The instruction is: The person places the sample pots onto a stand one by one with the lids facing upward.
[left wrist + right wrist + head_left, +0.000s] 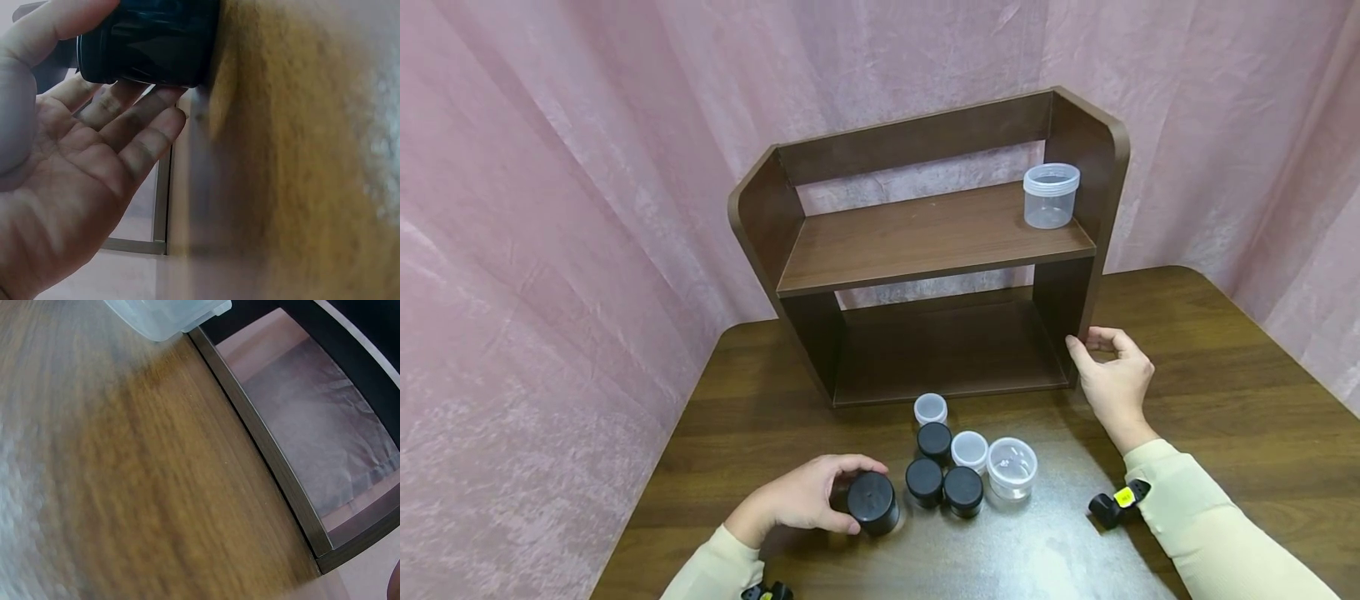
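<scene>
- The left hand (pixel 808 498) grips a large black jar (pixel 872 504), upright, left of smaller jars (pixel 925 481).
- The right hand (pixel 1118 383) touches the shelf's (pixel 932 233) right side; whether it grips, one cannot tell.
- The smaller jars stand on the tabletop (pixel 1232 383).
- A clear tub (pixel 1050 202) sits upstairs, right.

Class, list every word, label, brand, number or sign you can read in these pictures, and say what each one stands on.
No text can be read in any view.
Yellow label on the black right-wrist device: too small to read.
Yellow patch on the black left-wrist device: too small to read.
Large dark jar in the left hand: no legible marking.
Shelf: no legible lettering.
</scene>
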Available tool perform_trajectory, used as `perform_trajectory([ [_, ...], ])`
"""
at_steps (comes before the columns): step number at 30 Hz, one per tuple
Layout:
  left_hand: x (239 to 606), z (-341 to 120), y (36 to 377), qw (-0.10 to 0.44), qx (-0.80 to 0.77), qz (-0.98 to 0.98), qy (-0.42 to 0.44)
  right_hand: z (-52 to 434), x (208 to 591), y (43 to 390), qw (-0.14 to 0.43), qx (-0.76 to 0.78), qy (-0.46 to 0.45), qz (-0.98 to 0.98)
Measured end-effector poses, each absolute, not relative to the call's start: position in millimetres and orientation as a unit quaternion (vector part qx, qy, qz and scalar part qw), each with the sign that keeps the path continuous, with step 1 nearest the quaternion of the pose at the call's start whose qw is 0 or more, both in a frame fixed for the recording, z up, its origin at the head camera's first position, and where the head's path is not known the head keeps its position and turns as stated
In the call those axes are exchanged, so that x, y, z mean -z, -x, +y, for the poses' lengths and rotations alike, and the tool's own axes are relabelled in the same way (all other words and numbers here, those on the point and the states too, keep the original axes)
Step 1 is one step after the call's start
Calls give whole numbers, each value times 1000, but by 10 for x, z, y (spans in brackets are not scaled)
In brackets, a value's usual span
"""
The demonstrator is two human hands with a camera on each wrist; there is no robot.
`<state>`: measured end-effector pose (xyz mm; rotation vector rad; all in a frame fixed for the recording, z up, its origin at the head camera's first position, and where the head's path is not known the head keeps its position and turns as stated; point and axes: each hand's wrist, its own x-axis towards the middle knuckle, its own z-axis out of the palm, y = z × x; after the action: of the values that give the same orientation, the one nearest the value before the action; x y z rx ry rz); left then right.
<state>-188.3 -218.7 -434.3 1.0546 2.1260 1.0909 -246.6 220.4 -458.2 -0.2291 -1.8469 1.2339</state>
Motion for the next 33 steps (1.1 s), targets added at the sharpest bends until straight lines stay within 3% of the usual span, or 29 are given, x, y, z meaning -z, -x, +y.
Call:
perform_trajectory([
  [33, 4335, -2200, 1879, 226, -380, 814, -376, 2203, 4593, 2459, 432, -498, 96, -745],
])
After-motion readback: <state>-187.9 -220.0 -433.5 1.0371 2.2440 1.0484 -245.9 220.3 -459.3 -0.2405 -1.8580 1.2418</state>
